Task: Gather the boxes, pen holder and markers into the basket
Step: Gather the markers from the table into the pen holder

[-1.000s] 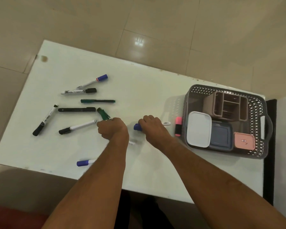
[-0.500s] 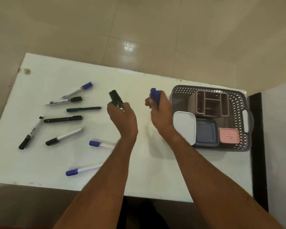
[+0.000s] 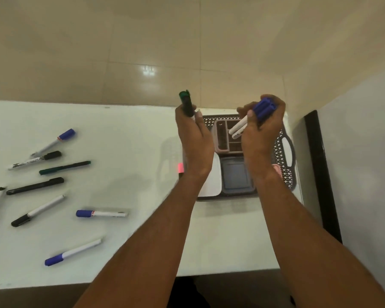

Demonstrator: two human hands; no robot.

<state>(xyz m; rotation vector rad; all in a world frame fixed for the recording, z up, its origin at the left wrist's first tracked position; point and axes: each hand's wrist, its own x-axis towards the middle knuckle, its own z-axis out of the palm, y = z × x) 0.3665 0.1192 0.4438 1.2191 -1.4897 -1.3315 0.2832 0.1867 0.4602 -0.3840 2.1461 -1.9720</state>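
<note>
My left hand [image 3: 192, 138] grips a green-capped marker [image 3: 186, 103] upright, above the left edge of the grey basket [image 3: 286, 161]. Over the basket, my right hand [image 3: 261, 132] is closed on two blue-capped markers [image 3: 263, 110], white barrels pointing down-left toward the brown pen holder [image 3: 228, 138]. Inside the basket lie a white box [image 3: 212, 181], a grey-blue box [image 3: 235, 176] and a pink box [image 3: 277, 168], mostly hidden by my arms. Several markers lie on the white table [image 3: 131, 152] at left, among them a blue-capped one [image 3: 100, 213].
A pink highlighter [image 3: 180, 168] lies just left of the basket. A black strip [image 3: 320, 170] runs along the table's right edge, with a grey surface beyond it. Tiled floor lies past the far edge.
Both hands have risen from the table with their markers and moved right. They now hang over the basket, the right one above the pen holder. The view shifted right.
</note>
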